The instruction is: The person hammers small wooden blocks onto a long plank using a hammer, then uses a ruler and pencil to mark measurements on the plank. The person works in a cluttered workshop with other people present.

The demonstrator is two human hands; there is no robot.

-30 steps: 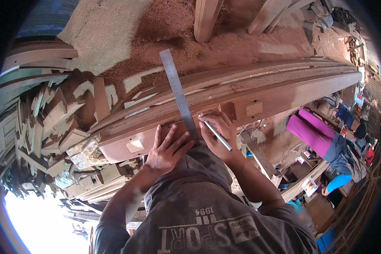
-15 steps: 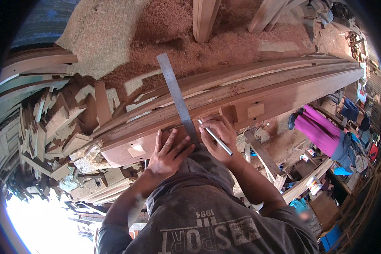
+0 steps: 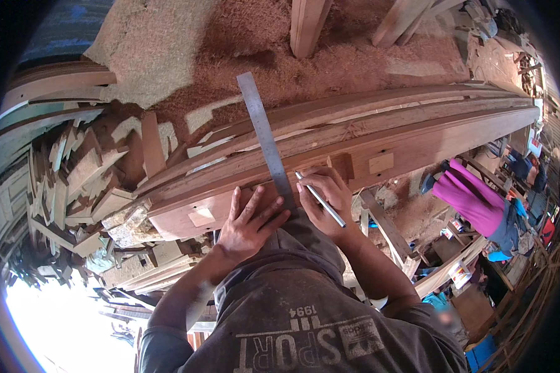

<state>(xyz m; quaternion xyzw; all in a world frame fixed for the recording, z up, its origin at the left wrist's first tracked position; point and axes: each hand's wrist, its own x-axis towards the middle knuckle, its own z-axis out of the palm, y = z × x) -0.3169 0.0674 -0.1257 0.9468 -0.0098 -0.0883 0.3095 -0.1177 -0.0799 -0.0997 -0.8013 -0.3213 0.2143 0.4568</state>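
A long reddish wooden beam [image 3: 429, 149] lies crosswise in front of me, with pale square patches and a dark recess on its near face. Across it lies a flat steel ruler blade [image 3: 262, 129], its far end sticking out past the boards behind; its near end passes between my hands. My left hand [image 3: 249, 222] rests on the beam with fingers spread, the fingertips next to the blade. My right hand [image 3: 327, 200] is closed around a slim white pencil [image 3: 320, 199], just right of the blade. Whether the pencil's upper end touches the wood, I cannot tell.
More long boards [image 3: 348, 127] run behind the beam. Wood offcuts [image 3: 74, 180] are heaped at the left, and shavings [image 3: 162, 50] cover the ground beyond. At the right are a person in magenta trousers [image 3: 470, 193] and a wooden frame [image 3: 386, 224]. Upright posts [image 3: 308, 28] stand at the far side.
The view has shifted slightly, so the beam and ruler appear a little further right. Both hands keep nearly the same pose, the right one still holding the pencil beside the blade.
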